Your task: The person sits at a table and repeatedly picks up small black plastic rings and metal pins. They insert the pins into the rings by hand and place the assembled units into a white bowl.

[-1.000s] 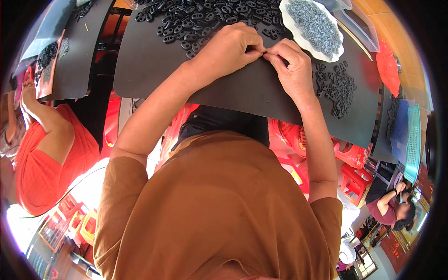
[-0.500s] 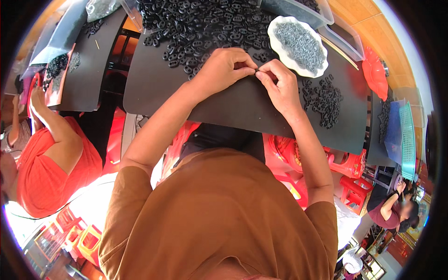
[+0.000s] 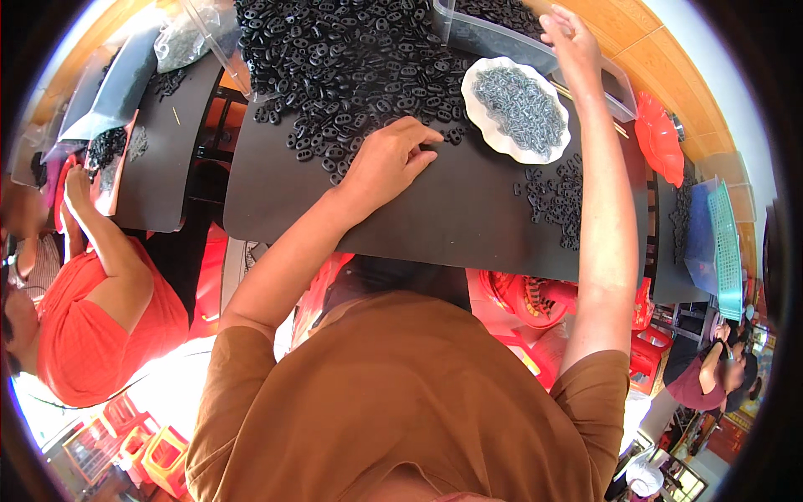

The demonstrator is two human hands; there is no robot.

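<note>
My left hand [image 3: 386, 163] rests low over the dark table [image 3: 401, 217], fingers half curled. Its thumb and forefinger are apart, with nothing visible between them. Just beyond lies a big spread of small black plastic pieces with two holes each [image 3: 360, 75]. At the upper right, my right hand [image 3: 573, 46] is raised over the edge of a clear plastic bin [image 3: 493, 38] that holds more black pieces. Its fingers are loosely spread and nothing shows in them. Between the hands sits a white scalloped dish [image 3: 478, 117] full of small greyish clear parts [image 3: 523, 109].
Smaller black parts [image 3: 552, 197] are piled at the table's right, beside my right forearm. Past them are a red scalloped dish [image 3: 659, 140] and a teal basket [image 3: 724, 251]. A person in red [image 3: 109, 309] works at another table on the left. Red stools [image 3: 163, 456] stand below.
My hands have parted. The right one has swung up and away to the bin, and the left one has dropped slightly left. The small dark piece pinched between them is out of sight.
</note>
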